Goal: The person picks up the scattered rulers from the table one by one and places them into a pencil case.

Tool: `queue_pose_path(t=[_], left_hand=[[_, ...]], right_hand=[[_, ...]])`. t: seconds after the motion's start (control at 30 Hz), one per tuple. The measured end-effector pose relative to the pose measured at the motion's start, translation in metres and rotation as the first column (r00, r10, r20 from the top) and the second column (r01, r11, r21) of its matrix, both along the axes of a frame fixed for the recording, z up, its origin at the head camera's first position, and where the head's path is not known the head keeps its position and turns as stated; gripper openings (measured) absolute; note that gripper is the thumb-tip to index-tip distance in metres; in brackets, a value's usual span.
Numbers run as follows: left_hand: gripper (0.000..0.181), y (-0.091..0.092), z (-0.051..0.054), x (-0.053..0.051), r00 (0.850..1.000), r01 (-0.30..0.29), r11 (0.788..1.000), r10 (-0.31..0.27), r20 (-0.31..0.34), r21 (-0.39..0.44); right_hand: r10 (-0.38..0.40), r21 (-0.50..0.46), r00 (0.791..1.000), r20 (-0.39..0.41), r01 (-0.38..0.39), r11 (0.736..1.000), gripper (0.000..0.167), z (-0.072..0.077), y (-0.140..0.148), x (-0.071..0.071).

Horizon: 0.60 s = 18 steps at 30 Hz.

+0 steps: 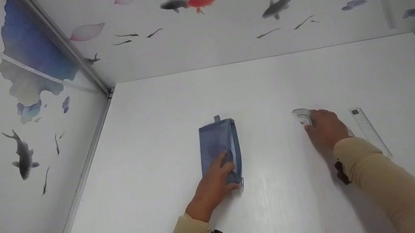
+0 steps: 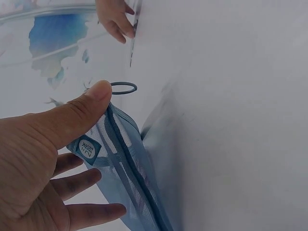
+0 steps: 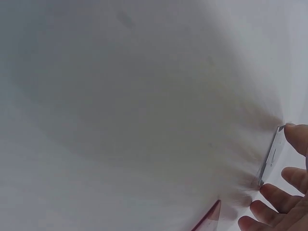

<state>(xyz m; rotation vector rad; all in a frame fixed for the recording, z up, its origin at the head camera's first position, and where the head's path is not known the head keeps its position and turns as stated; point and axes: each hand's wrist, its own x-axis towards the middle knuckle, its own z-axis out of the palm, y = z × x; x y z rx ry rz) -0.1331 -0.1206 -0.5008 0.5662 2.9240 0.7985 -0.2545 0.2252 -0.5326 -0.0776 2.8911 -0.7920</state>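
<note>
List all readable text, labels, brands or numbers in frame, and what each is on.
None reads clearly.
White oval print on the blue mesh zip pouch: character-like marks, sideways, too small and blurred to quote.
Clear plastic straight ruler: scale marks along the edge and a dark square at the far end; any numbers too small to read.
Clear plastic curved protractor: scale marks, numbers too small to read.

A blue mesh pouch (image 1: pixel 210 139) lies left of a partly hidden, clear, apparently semicircular protractor (image 1: pixel 301 115)
</note>
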Motion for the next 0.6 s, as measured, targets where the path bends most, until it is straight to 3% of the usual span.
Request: queue_pose_path(t=[0.6], left_hand=[[0.041,-0.0012,0.0023,0.0003,1.0,-0.01,1.0,0.01,0.009,-0.005]], right_hand=[[-0.017,-0.056,1.0,-0.004,0.017,0.998,0.054,-0.0029,0.002,-0.0036]])
